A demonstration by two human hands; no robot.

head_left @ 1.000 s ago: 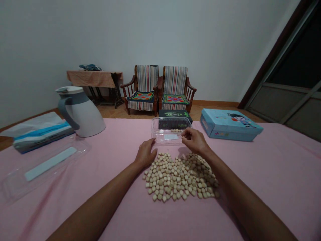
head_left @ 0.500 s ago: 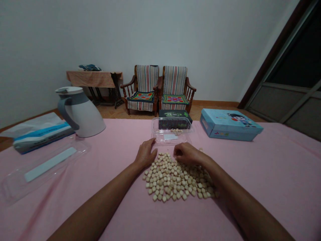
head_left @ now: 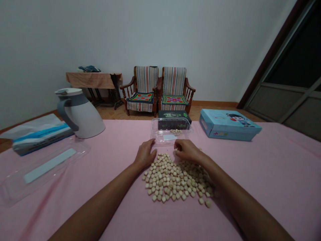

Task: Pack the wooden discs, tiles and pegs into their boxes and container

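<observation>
Pink table (head_left: 276,174) (pellets (head_left: 175,180), jug (head_left: 80,112), blue box (head_left: 228,124))

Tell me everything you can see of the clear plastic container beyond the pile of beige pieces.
The clear, shallow rectangular plastic container stands open and upright on the pink tablecloth, its corners rounded. A white label shows at its bottom, and a few small beige pieces lie inside. The left hand lies at its near left corner; the right hand is just before it.
</observation>
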